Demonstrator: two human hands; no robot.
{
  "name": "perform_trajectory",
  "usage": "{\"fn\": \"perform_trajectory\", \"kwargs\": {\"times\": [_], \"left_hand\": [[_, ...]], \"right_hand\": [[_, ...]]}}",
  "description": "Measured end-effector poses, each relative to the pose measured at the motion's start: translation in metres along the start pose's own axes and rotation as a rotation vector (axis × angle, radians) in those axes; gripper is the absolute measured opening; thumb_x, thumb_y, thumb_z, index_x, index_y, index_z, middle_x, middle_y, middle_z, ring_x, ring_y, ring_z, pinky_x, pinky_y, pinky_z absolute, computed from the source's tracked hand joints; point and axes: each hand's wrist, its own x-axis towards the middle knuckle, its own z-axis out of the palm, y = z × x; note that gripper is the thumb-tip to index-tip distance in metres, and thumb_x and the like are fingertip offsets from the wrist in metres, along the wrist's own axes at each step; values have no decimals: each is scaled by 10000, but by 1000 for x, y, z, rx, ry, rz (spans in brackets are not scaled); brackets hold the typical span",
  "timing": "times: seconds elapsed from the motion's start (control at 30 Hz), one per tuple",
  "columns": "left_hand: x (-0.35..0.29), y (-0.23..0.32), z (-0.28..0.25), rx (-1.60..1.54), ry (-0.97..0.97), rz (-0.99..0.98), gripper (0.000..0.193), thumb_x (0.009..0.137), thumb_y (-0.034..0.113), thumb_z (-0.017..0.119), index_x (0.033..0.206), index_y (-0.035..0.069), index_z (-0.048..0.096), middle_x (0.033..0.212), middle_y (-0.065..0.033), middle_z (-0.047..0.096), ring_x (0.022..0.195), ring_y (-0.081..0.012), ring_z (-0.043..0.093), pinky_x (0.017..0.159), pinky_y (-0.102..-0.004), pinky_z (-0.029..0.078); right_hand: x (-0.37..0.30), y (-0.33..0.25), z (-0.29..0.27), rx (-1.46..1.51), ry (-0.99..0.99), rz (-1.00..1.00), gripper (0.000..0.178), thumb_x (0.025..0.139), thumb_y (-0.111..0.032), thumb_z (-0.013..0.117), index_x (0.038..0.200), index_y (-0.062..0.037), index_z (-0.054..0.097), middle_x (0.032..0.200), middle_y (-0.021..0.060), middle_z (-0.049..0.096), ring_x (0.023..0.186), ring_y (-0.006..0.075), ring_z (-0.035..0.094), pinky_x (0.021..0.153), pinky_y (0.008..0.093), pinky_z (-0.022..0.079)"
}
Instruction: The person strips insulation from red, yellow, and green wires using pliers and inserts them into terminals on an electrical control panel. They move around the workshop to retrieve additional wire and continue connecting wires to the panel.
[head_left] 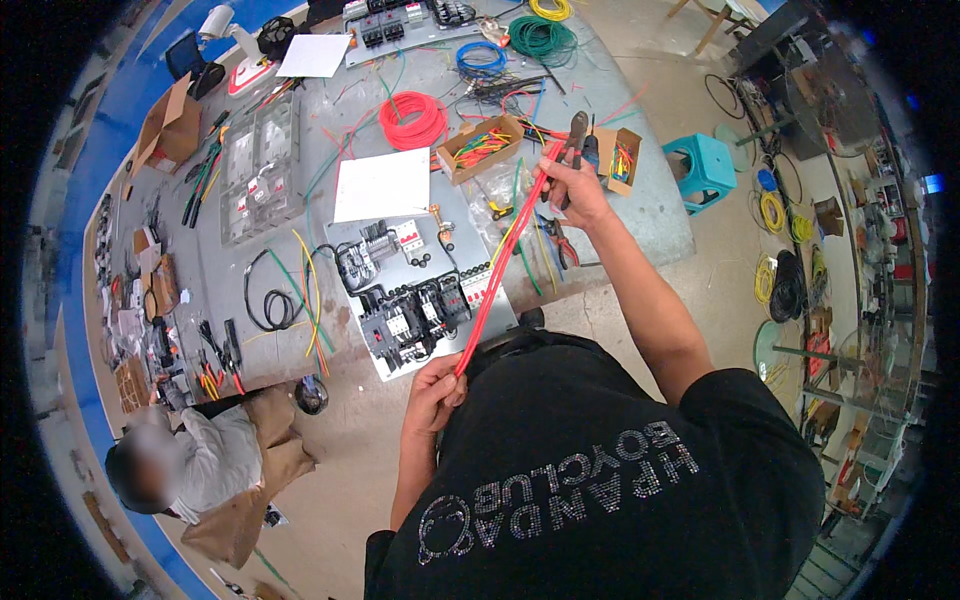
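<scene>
A bundle of long red wires [497,268] is stretched between my hands, slanting across the front edge of the table. My left hand [432,397] is closed around its lower end, close to my body. Higher up, my right hand [576,192] grips the other end, together with dark-handled pliers [577,132] whose exact type I cannot make out. Beneath and left of the wires, a grey mounting plate [392,268] carries black contactors [412,318], a terminal strip and small breakers. Another pair of pliers with red handles [567,252] lies by my right forearm.
A white paper sheet [382,186] lies behind the plate. Beyond it are a red wire coil [413,121] and cardboard boxes of short coloured wires [481,148]. A clear parts organizer [262,165] is left. A seated person [210,455] works at lower left; a teal stool [702,166] stands right.
</scene>
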Motion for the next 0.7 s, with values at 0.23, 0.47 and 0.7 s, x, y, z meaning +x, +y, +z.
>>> {"fn": "perform_trajectory", "kwargs": {"times": [0.23, 0.47, 0.7], "left_hand": [[-3, -4, -7, 25, 71, -49, 358, 917, 135, 672, 1257, 34, 622, 792, -86, 639, 543, -86, 440, 530, -231, 353], [-5, -9, -10, 17, 64, -39, 342, 925, 119, 657, 1256, 38, 621, 809, -92, 648, 557, -85, 449, 534, -223, 354], [-2, -5, -6, 183, 166, -107, 321, 931, 84, 628, 1248, 34, 619, 795, -61, 638, 607, -91, 480, 556, -221, 371]], "right_hand": [[-4, 2, 2, -8, -20, 33, 258, 911, -96, 685, 1115, -62, 529, 890, 115, 648, 697, 164, 593, 629, 305, 483], [-6, 7, 2, 3, 8, 38, 284, 909, -96, 687, 1140, -45, 529, 889, 116, 650, 692, 165, 592, 636, 303, 483], [-10, 8, 3, -43, 0, 40, 296, 897, -81, 698, 1137, -46, 529, 882, 107, 647, 691, 163, 599, 647, 305, 494]]}}
